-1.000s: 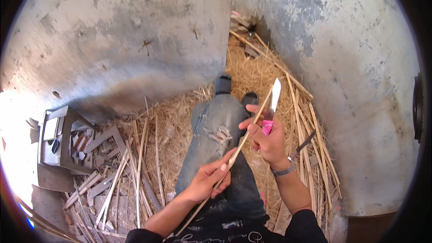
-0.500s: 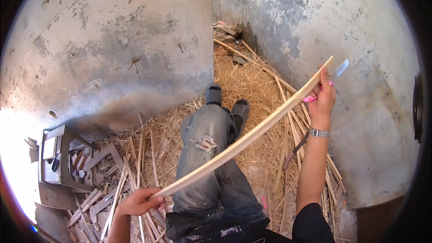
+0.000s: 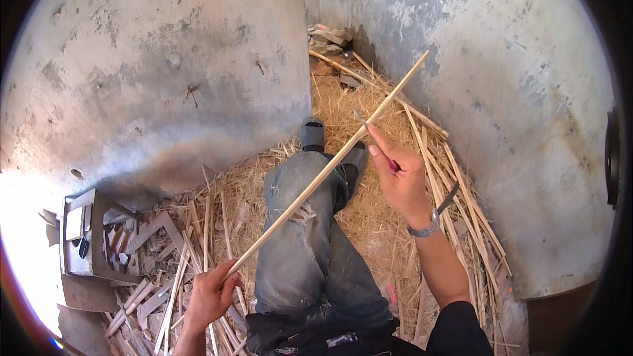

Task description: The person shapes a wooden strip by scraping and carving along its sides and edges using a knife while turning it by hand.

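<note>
A long, pale split-bamboo or wooden strip [image 3: 316, 182] runs slantwise across my lap, its far end raised up and to the right. My left hand [image 3: 212, 295] grips the near end, thumb and fingers closed round it. In my right hand [image 3: 402, 178] is a small knife [image 3: 395, 166] with a pink handle, mostly covered by the fingers. Its blade lies across the strip past the middle, apparently touching it. The strip is turned edge-on, so it looks thin.
Straw and shavings [image 3: 369, 224] cover the floor around my legs. Long strips [image 3: 461, 198] lie along the right wall; others lean at the left by a wooden stool [image 3: 99, 237] and scrap wood. Bricks [image 3: 330, 39] are piled in the corner between two bare walls.
My right hand has come down and left, away from the strip's far end, with the knife blade now across the strip. The strip has turned edge-on and tilts more steeply. My left hand keeps its end.
</note>
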Action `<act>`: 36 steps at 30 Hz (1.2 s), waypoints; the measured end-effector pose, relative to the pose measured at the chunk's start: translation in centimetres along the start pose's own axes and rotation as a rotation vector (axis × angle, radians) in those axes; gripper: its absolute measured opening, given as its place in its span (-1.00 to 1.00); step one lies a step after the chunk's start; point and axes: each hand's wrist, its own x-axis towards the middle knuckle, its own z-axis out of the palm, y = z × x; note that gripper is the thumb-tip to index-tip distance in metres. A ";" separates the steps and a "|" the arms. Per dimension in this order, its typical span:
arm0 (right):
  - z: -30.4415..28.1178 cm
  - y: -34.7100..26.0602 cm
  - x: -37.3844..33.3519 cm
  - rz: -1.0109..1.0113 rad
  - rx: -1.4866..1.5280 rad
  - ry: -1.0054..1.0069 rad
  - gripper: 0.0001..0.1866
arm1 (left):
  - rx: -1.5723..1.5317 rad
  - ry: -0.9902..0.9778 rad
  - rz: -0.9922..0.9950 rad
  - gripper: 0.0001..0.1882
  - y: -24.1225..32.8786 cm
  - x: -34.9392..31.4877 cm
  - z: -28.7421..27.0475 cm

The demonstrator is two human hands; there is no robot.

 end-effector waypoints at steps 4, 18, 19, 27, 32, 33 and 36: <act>4.2 -4.2 -3.8 -0.306 -0.076 -0.275 -0.40 | 0.005 0.062 -0.036 -0.72 0.5 -0.4 1.4; 3.1 -4.4 -1.2 -0.370 -0.125 -0.232 -0.67 | 0.248 0.219 0.094 -0.70 0.9 -1.4 2.4; 2.9 -5.0 -1.8 -0.378 -0.108 -0.347 -0.70 | 0.243 0.225 0.085 -0.69 0.8 -1.8 2.4; 3.5 -3.3 -2.1 -0.258 -0.131 -0.186 -0.90 | 0.075 0.242 0.064 -0.67 1.0 -2.0 4.0; 1.6 2.2 1.2 -0.224 -0.185 0.061 -0.73 | 0.106 0.210 0.028 -0.68 1.4 -3.0 4.0; -1.0 3.5 2.5 -0.016 -0.182 0.033 -0.77 | 0.129 0.209 0.052 -0.68 1.5 -2.9 4.0; 0.1 2.5 1.0 -0.231 -0.195 -0.086 -0.74 | 0.074 0.226 0.076 -0.68 1.2 -2.1 4.7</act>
